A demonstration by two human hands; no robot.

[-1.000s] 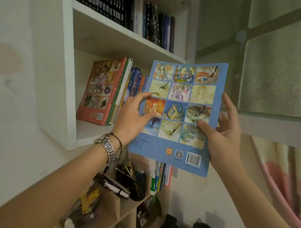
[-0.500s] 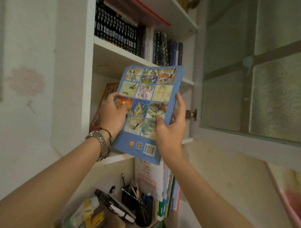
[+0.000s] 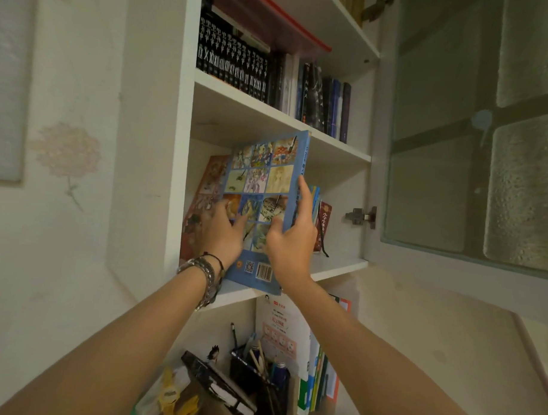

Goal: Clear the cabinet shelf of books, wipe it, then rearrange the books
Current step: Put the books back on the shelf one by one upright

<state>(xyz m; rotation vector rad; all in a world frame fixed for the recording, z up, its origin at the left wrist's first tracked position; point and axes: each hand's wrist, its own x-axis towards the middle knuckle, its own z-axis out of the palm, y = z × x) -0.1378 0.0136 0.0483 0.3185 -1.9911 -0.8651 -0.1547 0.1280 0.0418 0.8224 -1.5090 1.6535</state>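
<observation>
Rearranging step: both hands are sliding a blue book (image 3: pixel 264 188) upright onto the shelf (image 3: pixel 339 264). Right hand (image 3: pixel 291 239) fingers are clamping its spine; left hand (image 3: pixel 222 233) fingers are pressing flat, apart, on the cover. Next move probably calls for pushing it in beside the red book (image 3: pixel 204 198).

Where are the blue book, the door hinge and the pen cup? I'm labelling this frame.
blue book (image 3: pixel 261 179): head view, back cover.
door hinge (image 3: pixel 361 215): head view, metal arm.
pen cup (image 3: pixel 245 372): head view, dark front wall.

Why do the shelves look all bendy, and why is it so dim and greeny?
Head view: the wide lens bends straight lines, so the shelves and the glass door splay outward; the light is dim and yellowish-green, with soft shadow under each shelf; the blue book is fairly sharp, while the left hand, right hand and the forearms near the edges look softer.
</observation>
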